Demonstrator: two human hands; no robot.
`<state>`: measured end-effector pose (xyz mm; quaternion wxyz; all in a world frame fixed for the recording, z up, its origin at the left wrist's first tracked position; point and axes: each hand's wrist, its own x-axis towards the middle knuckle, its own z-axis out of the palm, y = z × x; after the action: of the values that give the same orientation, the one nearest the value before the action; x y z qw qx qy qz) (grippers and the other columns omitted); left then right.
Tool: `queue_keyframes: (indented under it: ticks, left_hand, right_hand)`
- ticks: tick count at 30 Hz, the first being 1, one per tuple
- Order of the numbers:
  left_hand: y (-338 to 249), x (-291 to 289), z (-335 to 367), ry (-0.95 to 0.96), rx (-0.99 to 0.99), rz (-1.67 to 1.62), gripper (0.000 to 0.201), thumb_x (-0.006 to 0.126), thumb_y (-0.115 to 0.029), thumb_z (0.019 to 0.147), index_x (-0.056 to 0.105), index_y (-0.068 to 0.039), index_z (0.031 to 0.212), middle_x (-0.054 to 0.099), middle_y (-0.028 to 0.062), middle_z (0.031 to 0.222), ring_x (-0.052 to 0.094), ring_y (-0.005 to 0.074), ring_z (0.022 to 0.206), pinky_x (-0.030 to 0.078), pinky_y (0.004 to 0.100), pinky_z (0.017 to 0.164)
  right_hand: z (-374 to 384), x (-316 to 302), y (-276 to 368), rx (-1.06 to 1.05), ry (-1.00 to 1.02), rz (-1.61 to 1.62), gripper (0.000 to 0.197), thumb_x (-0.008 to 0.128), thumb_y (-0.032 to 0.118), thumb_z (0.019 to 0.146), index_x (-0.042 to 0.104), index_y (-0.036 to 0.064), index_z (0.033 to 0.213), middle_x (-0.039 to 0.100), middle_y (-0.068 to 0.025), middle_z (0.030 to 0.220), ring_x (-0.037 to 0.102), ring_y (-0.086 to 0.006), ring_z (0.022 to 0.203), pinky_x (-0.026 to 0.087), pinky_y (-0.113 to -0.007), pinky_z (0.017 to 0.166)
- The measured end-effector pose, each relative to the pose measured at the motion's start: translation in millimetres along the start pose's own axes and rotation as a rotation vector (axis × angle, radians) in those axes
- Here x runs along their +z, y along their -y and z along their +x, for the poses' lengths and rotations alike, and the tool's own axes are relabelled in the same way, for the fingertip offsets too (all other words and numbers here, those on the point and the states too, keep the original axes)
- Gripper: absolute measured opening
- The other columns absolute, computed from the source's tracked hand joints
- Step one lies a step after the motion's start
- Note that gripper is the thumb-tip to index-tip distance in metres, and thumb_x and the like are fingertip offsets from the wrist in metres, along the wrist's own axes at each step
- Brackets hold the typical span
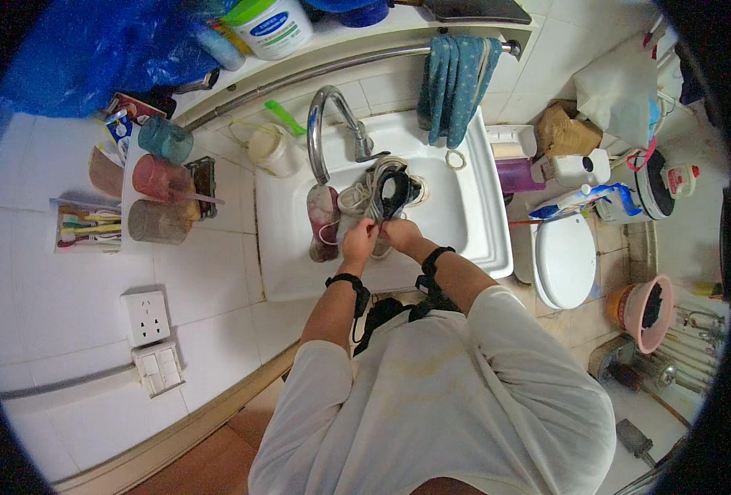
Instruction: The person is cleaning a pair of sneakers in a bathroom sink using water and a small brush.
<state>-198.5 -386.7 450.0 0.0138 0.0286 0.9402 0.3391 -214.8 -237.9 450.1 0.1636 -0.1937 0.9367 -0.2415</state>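
A sneaker (392,191) with a dark inside and pale laces sits in the white sink (472,239), below the chrome faucet (319,144). My left hand (359,242) has its fingers closed at the near end of this shoe. Beside it, my right hand (402,237) pinches the same end, the two hands almost touching. Just left of the sneaker lies another pale shoe (353,200), partly covered. Further left rests a reddish-pink and grey shoe (324,219). What exactly my fingertips hold is partly hidden.
A white mug (275,151) stands at the sink's back left corner. Over the metal rail (299,76) hangs a blue-green towel (456,87). Cups (157,177) and toothbrushes (89,223) line the left wall. A toilet (565,264) stands right of the sink.
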Motion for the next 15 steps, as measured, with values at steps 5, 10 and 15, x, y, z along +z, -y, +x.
queue_keyframes:
  ticks: [5, 10, 15]
  left_hand:
    - [0, 6, 7, 0.024, 0.021, 0.151, 0.026, 0.066, -0.021, 0.073, 0.054, -0.007, 0.092, 0.060, 0.0130, 0.086, 0.059, 0.0333, 0.078, 0.047, 0.0415, 0.069]
    - [-13, -1, 9, 0.083, 0.040, 0.333, 0.034, 0.070, -0.019, 0.068, 0.053, -0.005, 0.093, 0.054, 0.0125, 0.093, 0.059, 0.0306, 0.081, 0.048, 0.0390, 0.072]
    - [-3, -5, 18, 0.101, 0.099, 0.390, 0.020, 0.061, -0.018, 0.074, 0.057, -0.003, 0.087, 0.058, 0.0148, 0.086, 0.060, 0.0283, 0.081, 0.048, 0.0387, 0.071]
  right_hand:
    - [-5, 9, 5, 0.171, -0.027, -0.071, 0.027, 0.053, 0.030, 0.079, 0.063, 0.0047, 0.078, 0.063, -0.0151, 0.075, 0.062, -0.0322, 0.072, 0.050, -0.042, 0.063]
    - [-8, 10, 9, 0.250, -0.026, -0.089, 0.027, 0.052, 0.029, 0.079, 0.062, 0.0043, 0.082, 0.064, -0.0150, 0.079, 0.062, -0.0334, 0.076, 0.049, -0.043, 0.066]
    - [-6, 5, 29, 0.237, -0.080, 0.050, 0.026, 0.051, 0.028, 0.080, 0.059, 0.0028, 0.082, 0.062, -0.0187, 0.084, 0.059, -0.0354, 0.082, 0.048, -0.044, 0.071]
